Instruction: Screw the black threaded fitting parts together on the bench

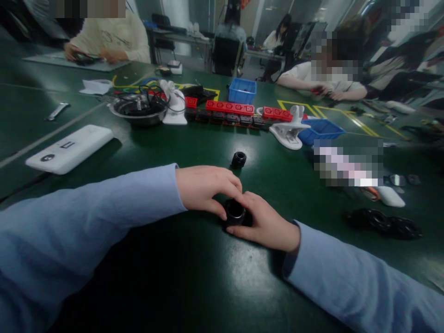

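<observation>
A black hollow cylinder (236, 212), open at the top and resembling a lens barrel, stands on the dark green table in front of me. My left hand (212, 187) curves round its left and far side, thumb at the near left and fingers at the back. From the right, my right hand (265, 221) grips it with the thumb along the near side. The fingertips of both hands meet at its far edge, and the far side is partly hidden. Just beyond my hands stands a smaller black ringed piece (239, 159), touched by neither hand.
Farther back are a metal bowl (138, 111) of black cables, red power strips (229, 107), white clip stands (176, 108) and a blue bin (242, 90). A white case (71, 148) lies left; black coiled parts (385, 223) lie right. Other people sit across the table.
</observation>
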Available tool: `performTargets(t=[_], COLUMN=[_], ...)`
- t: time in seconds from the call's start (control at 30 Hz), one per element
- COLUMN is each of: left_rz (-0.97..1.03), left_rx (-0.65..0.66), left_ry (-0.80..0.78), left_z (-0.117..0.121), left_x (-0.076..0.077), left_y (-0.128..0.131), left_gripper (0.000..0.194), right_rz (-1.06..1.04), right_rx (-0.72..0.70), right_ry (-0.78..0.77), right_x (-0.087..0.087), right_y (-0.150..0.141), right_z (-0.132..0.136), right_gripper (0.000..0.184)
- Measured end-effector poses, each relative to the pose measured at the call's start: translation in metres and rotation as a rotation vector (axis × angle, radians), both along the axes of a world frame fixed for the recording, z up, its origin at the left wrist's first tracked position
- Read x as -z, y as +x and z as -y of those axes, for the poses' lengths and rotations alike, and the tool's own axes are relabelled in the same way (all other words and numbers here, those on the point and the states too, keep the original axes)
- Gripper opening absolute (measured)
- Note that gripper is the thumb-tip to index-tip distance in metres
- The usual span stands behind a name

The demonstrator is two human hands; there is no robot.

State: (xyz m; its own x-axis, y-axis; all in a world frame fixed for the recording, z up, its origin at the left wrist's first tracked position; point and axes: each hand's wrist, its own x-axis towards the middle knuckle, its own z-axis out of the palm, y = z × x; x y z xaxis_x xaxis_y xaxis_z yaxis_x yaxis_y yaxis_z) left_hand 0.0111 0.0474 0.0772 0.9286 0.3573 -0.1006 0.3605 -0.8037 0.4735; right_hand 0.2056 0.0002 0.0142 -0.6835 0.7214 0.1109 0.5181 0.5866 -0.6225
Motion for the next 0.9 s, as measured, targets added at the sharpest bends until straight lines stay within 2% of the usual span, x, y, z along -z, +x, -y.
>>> performTargets(t=[0.2, 0.33, 0.63, 0.9], left_rz=[0.01, -0.02, -0.234, -0.352], left_rx=[0.002, -0.063, -0.293, -0.457], left_ry=[0.063, 0.12, 0.308, 0.452], left_z=[-0.002, 0.006, 0.04, 0.071], left_x=[0.001, -0.003, -0.018, -0.023], left_y=[0.0, 0.002, 0.016, 0.031], left_gripper=[0.037, 0.039, 0.036, 0.036], right_rz=[0.022, 0.018, 0.039, 0.075], right_rx=[0.031, 0.038, 0.073, 0.122], right_ry=[0.01, 0.014, 0.013, 0.041], right_x=[-0.002, -0.002, -0.006, 0.004], right_y=[0.0, -0.001, -0.003, -0.005], right_z=[0.003, 0.003, 0.008, 0.008], right_gripper=[0.043, 0.042, 0.041, 0.035])
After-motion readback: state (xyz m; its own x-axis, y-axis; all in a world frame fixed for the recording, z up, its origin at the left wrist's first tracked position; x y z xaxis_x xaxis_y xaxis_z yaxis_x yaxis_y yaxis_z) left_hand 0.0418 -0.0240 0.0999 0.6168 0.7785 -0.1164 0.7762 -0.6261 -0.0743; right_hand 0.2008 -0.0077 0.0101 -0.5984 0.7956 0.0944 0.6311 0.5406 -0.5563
